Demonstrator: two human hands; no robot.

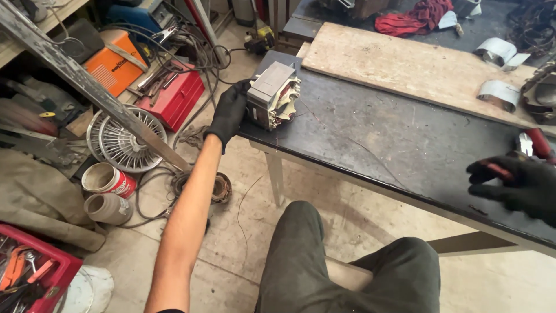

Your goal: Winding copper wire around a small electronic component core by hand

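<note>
The step in hand is judged to be the placing or shifting of a transformer core (272, 95) at the near left corner of the dark surface (405, 145). The core, a grey laminated block with pale insulation and reddish windings at its side, rests on the surface and is clasped from the left by the gloved left hand (229, 110), fingers curled round it. The gloved right hand (518, 185) is held over the right edge of the surface, fingers partly spread; a red-handled tool (536, 144) lies at or under it, but whether it is gripped cannot be told. A steady hold on the heavy core is judged necessary, so near the edge.
</note>
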